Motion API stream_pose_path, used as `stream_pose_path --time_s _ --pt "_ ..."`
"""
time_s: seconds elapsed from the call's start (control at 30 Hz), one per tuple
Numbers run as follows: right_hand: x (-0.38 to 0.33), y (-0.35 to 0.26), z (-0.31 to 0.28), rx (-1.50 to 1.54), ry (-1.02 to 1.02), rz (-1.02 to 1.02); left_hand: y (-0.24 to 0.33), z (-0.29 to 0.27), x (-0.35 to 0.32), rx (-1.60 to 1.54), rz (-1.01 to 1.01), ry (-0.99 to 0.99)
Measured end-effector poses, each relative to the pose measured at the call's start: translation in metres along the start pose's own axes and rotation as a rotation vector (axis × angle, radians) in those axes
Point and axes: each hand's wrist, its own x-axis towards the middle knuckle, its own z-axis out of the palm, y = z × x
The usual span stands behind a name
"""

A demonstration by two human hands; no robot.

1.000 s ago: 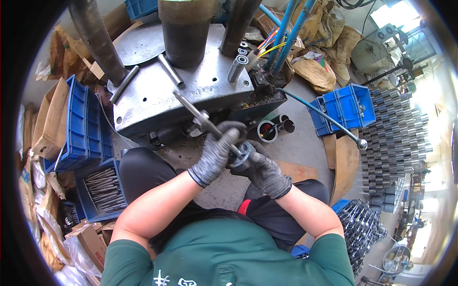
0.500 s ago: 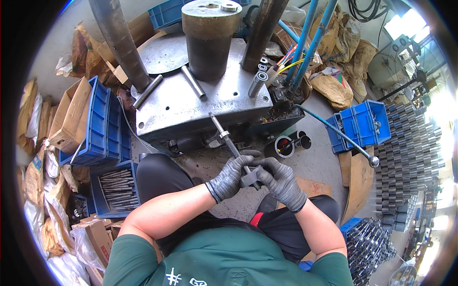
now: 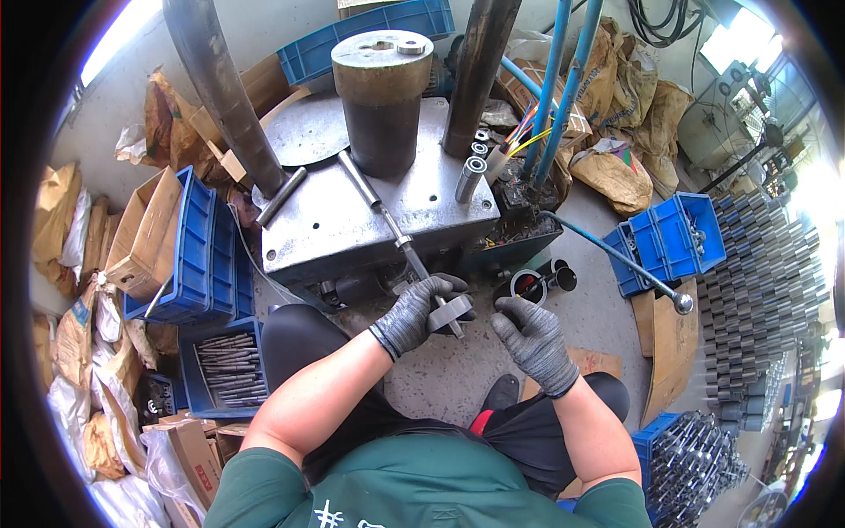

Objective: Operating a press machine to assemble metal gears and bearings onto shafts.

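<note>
In my left hand (image 3: 412, 319), in a grey glove, is a slim steel shaft (image 3: 415, 260), held aslant with its far end over the front edge of the steel plate (image 3: 343, 251). A bright collar (image 3: 402, 241) sits partway along it. Around the near part of the shaft, at my left fingers, is a thick dark grey metal piece (image 3: 450, 312). My right hand (image 3: 533, 345), gloved too, is off to the right, apart from the shaft. Its thumb and fingers are apart, and nothing shows in them. Beyond the shaft's far end lies a steel tube (image 3: 359, 180) on the plate.
A thick steel cylinder (image 3: 380, 114) stands on the plate between dark posts (image 3: 475, 79). Stacked bearings (image 3: 471, 180) stand at the plate's right, another tube (image 3: 282, 197) at its left. A blue crate (image 3: 189, 383) holds shafts. A ball-ended lever (image 3: 683, 304) juts out at right.
My right hand has let go of the shaft's near end and moved right. My left hand still holds the shaft, slightly further left. The whole view has shifted a little.
</note>
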Motion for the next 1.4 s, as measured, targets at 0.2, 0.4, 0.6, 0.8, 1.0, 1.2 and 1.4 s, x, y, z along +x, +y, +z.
stream_pose_path --time_s 0.2,0.4,0.6,0.8,1.0,1.2,1.4 --pt "0.001 -0.008 0.000 -0.131 -0.058 -0.084 0.013 -0.009 0.003 -0.036 0.003 0.012" --pt "0.000 -0.004 0.000 -0.213 -0.062 -0.144 0.033 -0.018 0.004 -0.101 -0.060 -0.043" --pt "-0.002 -0.012 -0.007 -0.284 -0.193 -0.106 0.042 -0.021 0.000 -0.225 0.056 -0.051" --pt "0.000 -0.015 -0.006 -0.333 -0.272 -0.139 0.043 -0.022 0.014 -0.210 0.168 0.195" --pt "-0.002 -0.004 0.001 -0.360 -0.360 -0.242 0.018 -0.041 0.024 0.465 0.430 0.412" --pt "-0.003 -0.004 -0.002 -0.383 -0.365 -0.332 0.020 -0.019 0.004 0.613 0.637 0.409" --pt "-0.004 -0.019 -0.009 -0.387 -0.427 -0.343 0.093 0.018 -0.031 0.663 0.944 0.330"
